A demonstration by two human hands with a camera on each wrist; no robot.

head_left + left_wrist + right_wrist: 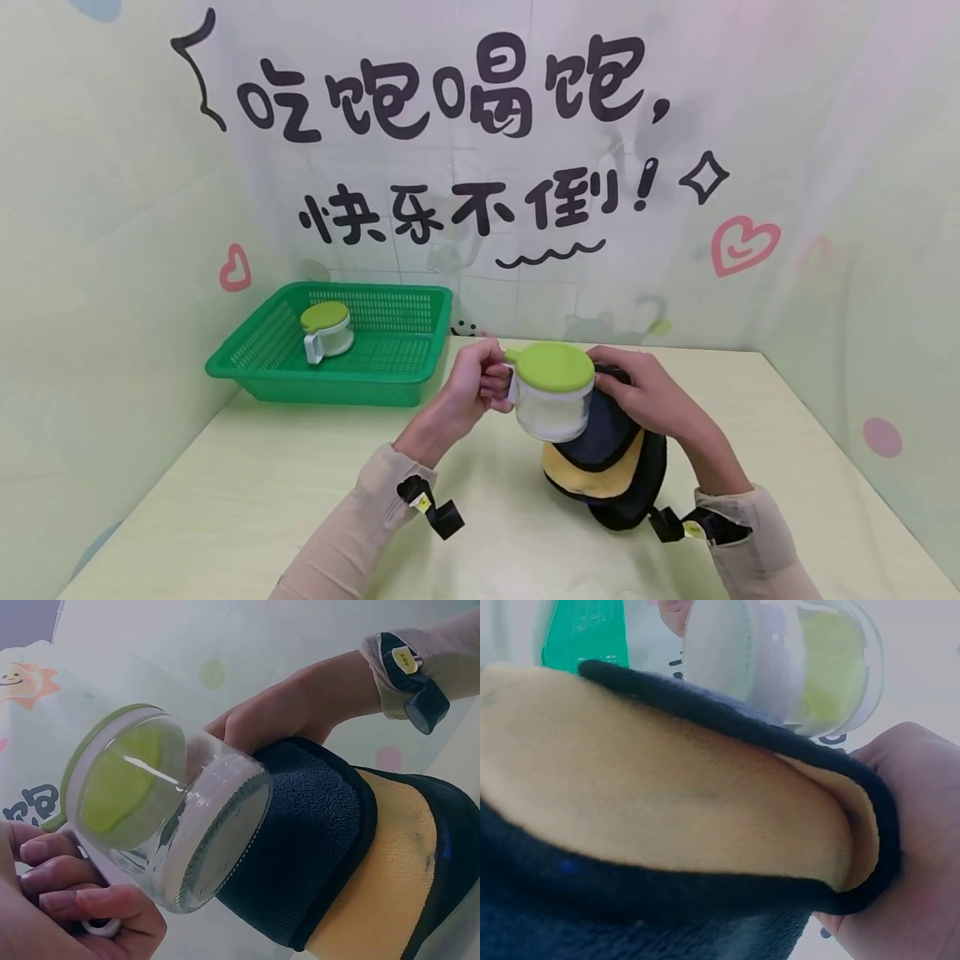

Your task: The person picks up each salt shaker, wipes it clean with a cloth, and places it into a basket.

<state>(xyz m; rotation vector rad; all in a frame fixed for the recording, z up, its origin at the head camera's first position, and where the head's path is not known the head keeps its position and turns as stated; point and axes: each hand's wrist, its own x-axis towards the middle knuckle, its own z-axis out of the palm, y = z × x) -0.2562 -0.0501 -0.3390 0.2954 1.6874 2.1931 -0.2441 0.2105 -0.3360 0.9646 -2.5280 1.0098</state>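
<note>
My left hand [476, 383] grips the white handle of a clear glass seasoning jar [553, 412] with a green lid [555, 367]. The jar is held above the table, its lid upward in the head view. In my right hand [656, 396] is a folded cleaning cloth [592, 479], dark blue on one side and yellow on the other, edged in black. From the right hand the cloth hangs down beside and behind the jar. The left wrist view shows the jar's ridged base [232, 840] overlapping the cloth's dark blue face [307, 817].
A green plastic basket [337, 392] stands at the back left of the table [262, 500]. Inside it sits another green-lidded jar [330, 333] with a white handle. Behind the table hangs a printed white backdrop [480, 275], with pale walls at both sides.
</note>
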